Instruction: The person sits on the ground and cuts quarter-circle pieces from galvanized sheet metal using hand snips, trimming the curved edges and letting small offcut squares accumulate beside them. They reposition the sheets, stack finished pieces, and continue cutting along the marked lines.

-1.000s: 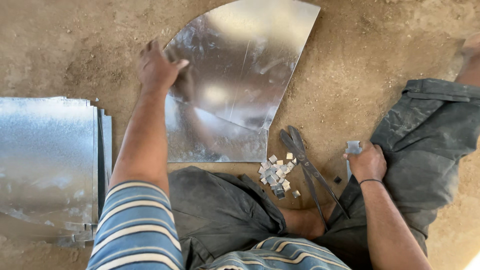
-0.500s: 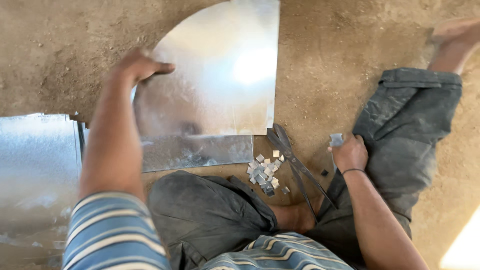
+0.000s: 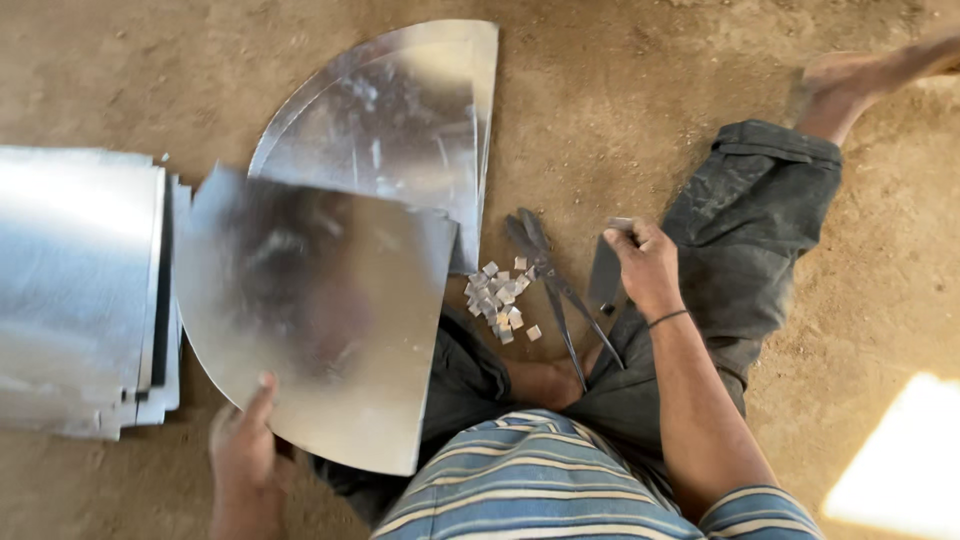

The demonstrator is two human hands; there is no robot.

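My left hand (image 3: 243, 455) grips the curved edge of a shiny fan-shaped metal sheet (image 3: 320, 320), held tilted over my left knee. A second fan-shaped sheet (image 3: 400, 120) lies flat on the dirt beyond it, partly covered by the held one. My right hand (image 3: 645, 265) is closed on a small flat grey metal piece (image 3: 603, 275) above my right leg. Dark metal shears (image 3: 550, 285) lie on the ground just left of that hand. A little heap of several small square metal scraps (image 3: 500, 298) sits beside the shears.
A stack of rectangular metal sheets (image 3: 75, 290) lies on the ground at the left, its edge close to the held sheet. I sit on bare brown dirt with my right leg and foot (image 3: 845, 85) stretched out. A bright sun patch (image 3: 895, 460) falls at the lower right.
My left hand has left the far edge of the sheet on the ground and now holds a fan-shaped sheet near my body at the lower left. The right hand stays by the shears.
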